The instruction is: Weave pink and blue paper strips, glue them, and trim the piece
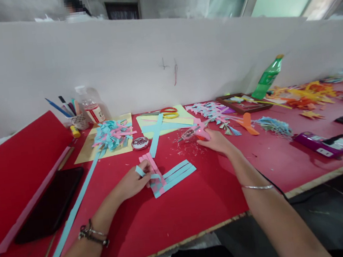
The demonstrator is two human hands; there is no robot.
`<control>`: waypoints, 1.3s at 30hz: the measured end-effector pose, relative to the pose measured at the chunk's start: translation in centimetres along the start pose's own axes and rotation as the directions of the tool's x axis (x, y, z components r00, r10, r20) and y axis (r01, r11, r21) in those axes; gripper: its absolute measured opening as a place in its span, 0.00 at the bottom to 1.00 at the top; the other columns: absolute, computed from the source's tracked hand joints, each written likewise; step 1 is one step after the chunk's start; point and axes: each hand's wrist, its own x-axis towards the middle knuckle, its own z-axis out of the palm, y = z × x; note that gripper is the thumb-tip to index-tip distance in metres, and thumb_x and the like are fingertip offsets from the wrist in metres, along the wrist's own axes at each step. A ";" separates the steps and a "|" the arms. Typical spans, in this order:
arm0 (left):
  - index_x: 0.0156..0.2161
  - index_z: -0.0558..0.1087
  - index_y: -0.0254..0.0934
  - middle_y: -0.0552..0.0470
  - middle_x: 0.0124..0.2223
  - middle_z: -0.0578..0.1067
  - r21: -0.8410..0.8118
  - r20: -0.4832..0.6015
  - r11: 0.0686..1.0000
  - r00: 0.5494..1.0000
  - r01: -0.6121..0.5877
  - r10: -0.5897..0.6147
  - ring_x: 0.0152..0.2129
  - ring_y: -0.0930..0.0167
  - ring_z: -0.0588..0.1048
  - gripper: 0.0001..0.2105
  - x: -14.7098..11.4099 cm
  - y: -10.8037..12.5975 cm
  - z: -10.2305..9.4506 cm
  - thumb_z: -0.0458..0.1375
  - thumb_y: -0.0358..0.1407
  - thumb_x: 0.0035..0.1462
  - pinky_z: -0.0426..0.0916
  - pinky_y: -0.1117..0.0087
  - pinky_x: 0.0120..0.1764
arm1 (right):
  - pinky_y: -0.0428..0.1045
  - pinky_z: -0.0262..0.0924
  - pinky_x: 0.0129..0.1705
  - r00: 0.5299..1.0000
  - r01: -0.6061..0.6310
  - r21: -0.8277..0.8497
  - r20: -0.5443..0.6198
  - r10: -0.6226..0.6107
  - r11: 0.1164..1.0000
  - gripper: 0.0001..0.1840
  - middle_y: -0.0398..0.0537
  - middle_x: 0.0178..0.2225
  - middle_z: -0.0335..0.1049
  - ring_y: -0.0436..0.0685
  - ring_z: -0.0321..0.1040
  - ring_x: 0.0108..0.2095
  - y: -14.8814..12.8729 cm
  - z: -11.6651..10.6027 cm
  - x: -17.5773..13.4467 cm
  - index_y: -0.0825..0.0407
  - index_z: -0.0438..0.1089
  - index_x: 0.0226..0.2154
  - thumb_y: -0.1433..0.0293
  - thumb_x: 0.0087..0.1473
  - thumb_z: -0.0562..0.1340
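Observation:
My left hand (137, 180) is closed, its fingers pinching a light-blue paper strip (155, 176) that curls up over a small woven piece. In that woven paper (178, 176), pink and light-blue strips cross at the corner and run out in two directions, flat on the red table. My right hand (220, 140) grips a pink glue gun (202, 132) with its nozzle pointing left. Around the nozzle lie clear scraps of dried glue (189, 146). A loose light-blue strip (156, 136) lies just beyond the woven paper.
Yellow-handled scissors (169, 112) rest on pale paper sheets (146, 127). A pile of pink and blue paper pieces (112, 135) and a round tin (140, 143) lie left. A black phone (51, 204) is at far left. A green bottle (268, 78) and purple box (318, 144) are right.

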 end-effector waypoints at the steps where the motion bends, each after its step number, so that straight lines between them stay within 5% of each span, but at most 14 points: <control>1: 0.30 0.56 0.39 0.57 0.26 0.66 0.003 0.002 1.000 1.000 0.002 -0.002 0.21 0.74 0.69 0.06 0.0 0.1 0.0 0.46 0.38 0.55 0.63 0.73 0.26 | 0.50 0.58 0.36 1.000 0.000 -0.003 0.011 0.000 1.000 0.26 0.57 0.40 0.67 0.62 0.65 0.40 -0.1 0.3 0.1 0.57 0.62 0.43 0.56 0.46 0.56; 11: 0.31 0.59 0.37 0.55 0.27 0.67 0.054 0.034 0.998 0.999 -0.042 0.040 0.21 0.75 0.68 0.12 -0.2 0.9 -0.3 0.45 0.44 0.56 0.63 0.74 0.26 | 0.49 0.58 0.34 0.999 -0.019 -0.146 0.039 0.025 0.989 0.28 0.54 0.39 0.68 0.60 0.66 0.38 -0.3 0.3 -0.1 0.53 0.66 0.40 0.50 0.43 0.56; 15: 0.31 0.59 0.36 0.54 0.27 0.68 0.059 0.033 0.998 0.999 -0.032 0.030 0.22 0.75 0.67 0.11 0.0 1.0 -0.2 0.48 0.43 0.54 0.63 0.74 0.25 | 0.48 0.56 0.31 0.996 -0.075 -0.151 -0.066 0.066 0.986 0.24 0.51 0.35 0.70 0.58 0.66 0.35 -1.3 -1.0 -0.6 0.51 0.69 0.34 0.49 0.45 0.53; 17: 0.32 0.58 0.37 0.55 0.27 0.68 0.075 0.012 0.997 1.000 -0.017 0.017 0.22 0.74 0.67 0.10 0.0 1.0 -0.2 0.50 0.42 0.53 0.63 0.75 0.25 | 0.48 0.56 0.31 0.987 -0.095 -0.084 -0.141 0.082 0.992 0.22 0.50 0.32 0.70 0.57 0.66 0.33 -2.5 -1.4 -0.8 0.52 0.69 0.32 0.52 0.48 0.52; 20: 0.32 0.59 0.37 0.54 0.27 0.69 0.122 0.005 0.992 1.000 -0.018 0.017 0.23 0.73 0.68 0.09 0.1 1.1 -0.1 0.52 0.41 0.51 0.63 0.74 0.25 | 0.46 0.57 0.32 0.992 0.126 0.209 -0.041 -0.120 0.970 0.19 0.48 0.32 0.70 0.53 0.65 0.32 -5.1 -1.4 -1.1 0.52 0.68 0.33 0.57 0.52 0.49; 25: 0.34 0.60 0.36 0.52 0.29 0.70 0.155 0.012 0.988 1.000 -0.027 0.025 0.25 0.72 0.69 0.09 0.0 1.1 -0.1 0.51 0.40 0.52 0.63 0.73 0.27 | 0.45 0.58 0.37 0.885 0.290 0.466 0.202 -0.419 0.836 0.16 0.46 0.37 0.68 0.50 0.64 0.36 -8.2 -1.5 -1.1 0.51 0.65 0.39 0.60 0.54 0.50; 35: 0.32 0.60 0.37 0.54 0.28 0.70 0.194 0.015 0.980 0.999 -0.039 0.036 0.23 0.74 0.69 0.06 0.0 1.3 -0.1 0.52 0.36 0.50 0.62 0.75 0.25 | 0.53 0.49 0.46 0.763 0.554 0.323 0.171 -0.623 0.767 0.10 0.48 0.39 0.63 0.54 0.58 0.41 -9.2 -1.3 -1.6 0.49 0.71 0.33 0.68 0.52 0.54; 39: 0.33 0.60 0.37 0.53 0.29 0.71 0.208 0.026 0.977 0.999 -0.036 0.032 0.24 0.74 0.69 0.04 0.0 1.2 0.0 0.50 0.35 0.52 0.62 0.74 0.26 | 0.58 0.43 0.48 0.662 0.645 0.297 0.244 -0.709 0.704 0.15 0.46 0.48 0.57 0.57 0.52 0.47 -10.4 0.0 -2.9 0.43 0.71 0.35 0.75 0.51 0.52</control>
